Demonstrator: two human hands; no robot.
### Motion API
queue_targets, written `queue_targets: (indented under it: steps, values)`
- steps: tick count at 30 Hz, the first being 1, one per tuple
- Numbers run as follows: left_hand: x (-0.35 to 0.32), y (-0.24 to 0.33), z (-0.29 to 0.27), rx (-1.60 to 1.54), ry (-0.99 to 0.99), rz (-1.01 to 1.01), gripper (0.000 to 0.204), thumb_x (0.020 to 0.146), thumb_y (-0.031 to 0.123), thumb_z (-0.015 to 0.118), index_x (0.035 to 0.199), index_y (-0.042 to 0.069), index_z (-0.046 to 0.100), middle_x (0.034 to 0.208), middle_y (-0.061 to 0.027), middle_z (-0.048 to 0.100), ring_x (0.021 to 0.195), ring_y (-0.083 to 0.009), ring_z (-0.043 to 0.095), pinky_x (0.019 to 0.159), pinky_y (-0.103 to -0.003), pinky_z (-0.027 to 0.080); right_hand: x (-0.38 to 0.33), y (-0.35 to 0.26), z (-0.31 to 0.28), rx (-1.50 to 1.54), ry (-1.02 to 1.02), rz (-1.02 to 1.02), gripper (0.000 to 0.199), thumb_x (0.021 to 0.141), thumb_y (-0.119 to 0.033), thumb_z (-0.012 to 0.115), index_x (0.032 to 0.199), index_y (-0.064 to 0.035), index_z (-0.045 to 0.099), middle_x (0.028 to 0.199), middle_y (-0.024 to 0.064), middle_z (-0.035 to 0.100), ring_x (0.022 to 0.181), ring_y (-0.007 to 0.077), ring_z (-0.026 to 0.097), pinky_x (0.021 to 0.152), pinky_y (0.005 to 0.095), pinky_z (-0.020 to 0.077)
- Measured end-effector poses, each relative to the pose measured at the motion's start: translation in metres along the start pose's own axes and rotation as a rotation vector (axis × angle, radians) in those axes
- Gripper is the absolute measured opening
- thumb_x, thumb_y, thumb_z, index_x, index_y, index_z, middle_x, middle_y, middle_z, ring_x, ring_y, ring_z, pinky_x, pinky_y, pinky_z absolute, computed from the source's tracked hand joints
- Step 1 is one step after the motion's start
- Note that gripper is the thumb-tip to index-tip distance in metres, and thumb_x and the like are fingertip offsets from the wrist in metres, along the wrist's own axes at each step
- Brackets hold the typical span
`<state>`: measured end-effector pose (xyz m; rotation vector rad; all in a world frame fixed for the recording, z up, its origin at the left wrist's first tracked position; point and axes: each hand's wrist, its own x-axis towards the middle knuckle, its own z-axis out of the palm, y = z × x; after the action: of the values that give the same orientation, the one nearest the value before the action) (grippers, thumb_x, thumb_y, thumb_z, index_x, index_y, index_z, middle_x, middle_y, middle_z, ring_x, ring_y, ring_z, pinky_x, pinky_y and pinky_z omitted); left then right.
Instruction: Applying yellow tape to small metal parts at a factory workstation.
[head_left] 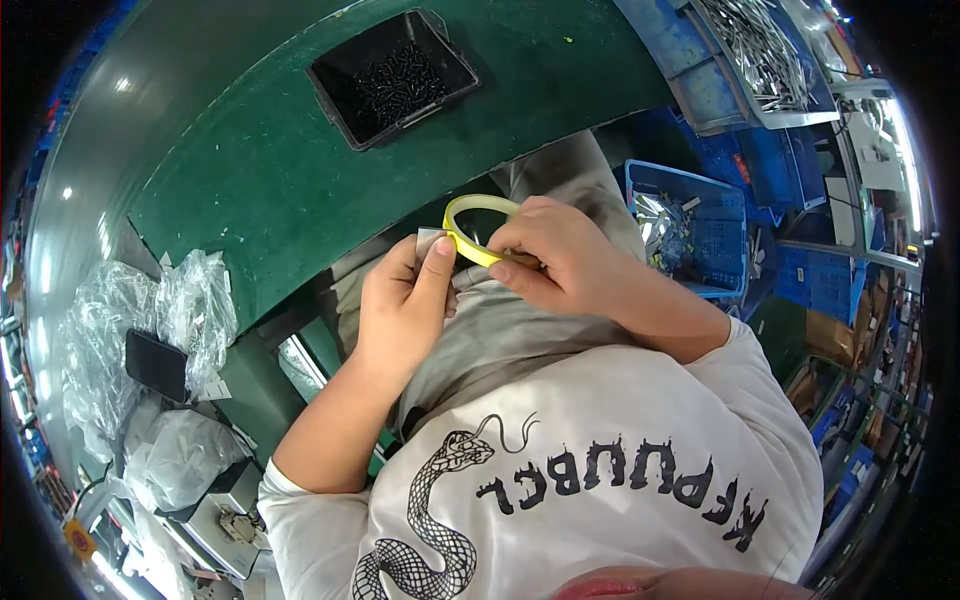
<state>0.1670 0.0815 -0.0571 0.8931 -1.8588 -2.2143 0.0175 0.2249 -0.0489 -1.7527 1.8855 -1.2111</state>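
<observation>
Over my lap, a roll of narrow yellow tape [474, 251] is gripped at its right side by my right hand [568, 252], the thumb below and the fingers curled at the ring. My left hand [400, 295] pinches a small pale, flat piece [427, 237] between thumb and fingers. That piece sits against the left side of the tape roll, where my left thumb tip presses. Whether tape is stuck to the piece cannot be made out.
Across the green table [260, 170], a black bin [345, 118] holds many small black parts. Clear plastic bags [105, 320] and a dark flat object [157, 364] lie at left. A blue crate [715, 250] stands at right, below a tray of thin metal pieces [755, 60].
</observation>
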Motion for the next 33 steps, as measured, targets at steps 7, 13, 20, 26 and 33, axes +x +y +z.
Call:
queue_targets:
  steps: [7, 13, 20, 26, 33]
  values:
    - [-0.002, 0.001, -0.003, -0.004, 0.008, -0.037, 0.032, 0.101, 0.028, 0.055, 0.082, 0.003, 0.058, 0.06, 0.0015, 0.053, 0.048, -0.0048, 0.048, 0.044, -0.022, 0.038, -0.001, -0.002, 0.002, -0.046, 0.022, 0.014, 0.017, 0.083, -0.016, 0.072, 0.09, -0.0053, 0.062, 0.062, 0.0046, 0.054, 0.058, 0.0261, 0.053, 0.06, 0.0371, 0.0403]
    - [-0.002, -0.004, -0.01, -0.21, -0.192, -0.098, 0.036, 0.101, 0.027, 0.052, 0.072, 0.005, 0.051, 0.057, -0.0042, 0.053, 0.041, -0.0104, 0.047, 0.04, -0.024, 0.035, 0.001, 0.003, 0.005, -0.175, 0.044, 0.176, 0.016, 0.082, -0.02, 0.073, 0.085, -0.008, 0.063, 0.059, 0.0054, 0.056, 0.056, 0.0272, 0.055, 0.06, 0.0375, 0.041]
    - [0.003, -0.001, -0.009, -0.363, -0.303, -0.158, 0.015, 0.097, 0.016, 0.055, 0.088, 0.004, 0.049, 0.066, -0.0062, 0.055, 0.039, -0.0107, 0.044, 0.036, -0.024, 0.034, 0.001, 0.004, -0.012, -0.104, 0.017, 0.207, 0.019, 0.081, -0.024, 0.074, 0.09, -0.0088, 0.066, 0.064, 0.0051, 0.059, 0.056, 0.0273, 0.054, 0.062, 0.038, 0.0417]
    - [0.003, 0.005, 0.003, -0.094, -0.056, -0.106, 0.022, 0.098, 0.005, 0.049, 0.119, -0.001, 0.052, 0.08, -0.0033, 0.058, 0.054, -0.0058, 0.049, 0.043, -0.021, 0.039, 0.0, 0.002, -0.026, -0.23, 0.007, 0.104, 0.028, 0.081, -0.025, 0.075, 0.101, -0.0074, 0.066, 0.066, 0.0028, 0.061, 0.06, 0.0233, 0.055, 0.065, 0.0352, 0.0403]
    - [0.005, -0.003, -0.001, -0.01, -0.008, -0.08, 0.032, 0.103, 0.015, 0.047, 0.131, -0.001, 0.052, 0.084, -0.0018, 0.057, 0.061, -0.0049, 0.048, 0.051, -0.02, 0.041, -0.004, 0.005, -0.02, -0.279, 0.072, -0.037, 0.029, 0.081, -0.024, 0.075, 0.102, -0.007, 0.065, 0.07, 0.0031, 0.061, 0.06, 0.022, 0.055, 0.066, 0.0341, 0.0389]
